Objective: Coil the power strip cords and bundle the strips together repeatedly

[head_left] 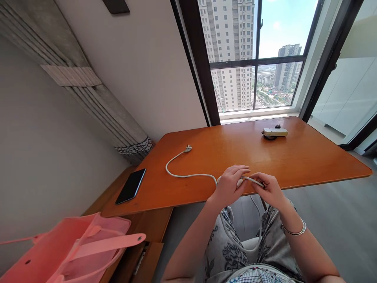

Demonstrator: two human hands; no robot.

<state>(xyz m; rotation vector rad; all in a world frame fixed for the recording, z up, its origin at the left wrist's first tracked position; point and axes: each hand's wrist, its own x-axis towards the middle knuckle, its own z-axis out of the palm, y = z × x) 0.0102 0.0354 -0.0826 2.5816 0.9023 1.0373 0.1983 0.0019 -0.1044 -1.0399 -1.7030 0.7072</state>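
A white power cord (191,175) curves over the wooden table from a plug (187,149) at its far left end to my hands at the near edge. My left hand (231,182) is closed around the cord, its fingers bent over it. Just to the right, my right hand (268,189) pinches a stretch of the same cord between thumb and fingers. The piece between the two hands runs nearly straight. More of the cord hangs below the table edge in a loop over my lap. My palms hide part of the held cord.
The brown table (235,145) stands before a window. At its far right lies a white power strip (275,132) with a black cord. A dark phone (131,186) rests at the left edge. Below left is a pink bag (97,243) with straps, beside a grey curtain (97,94).
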